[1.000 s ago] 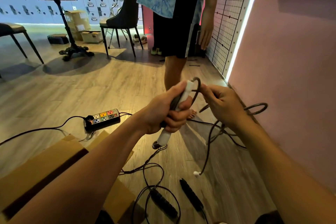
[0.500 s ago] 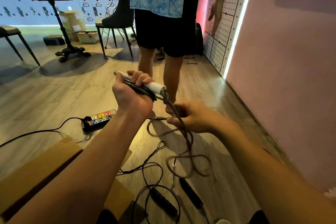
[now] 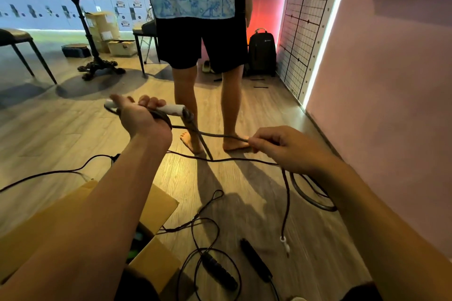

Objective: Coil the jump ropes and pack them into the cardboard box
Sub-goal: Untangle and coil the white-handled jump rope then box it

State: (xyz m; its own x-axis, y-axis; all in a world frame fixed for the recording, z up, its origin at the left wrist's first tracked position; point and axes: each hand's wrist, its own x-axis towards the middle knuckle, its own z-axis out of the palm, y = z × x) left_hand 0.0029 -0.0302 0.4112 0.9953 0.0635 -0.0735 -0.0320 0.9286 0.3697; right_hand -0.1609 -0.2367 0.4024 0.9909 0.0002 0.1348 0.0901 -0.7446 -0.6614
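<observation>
Right hand drawn rightward pinching rope, cardboard box open, contents indistinct

the left forearm rises from the lower left corner and the right forearm from the lower right, both bare. the left hand, left of centre, has its fingers curled round a white handle, thumb lying out to the left. the right hand, lower and right of centre, knuckles up, pinches the rope between thumb and forefinger
</observation>
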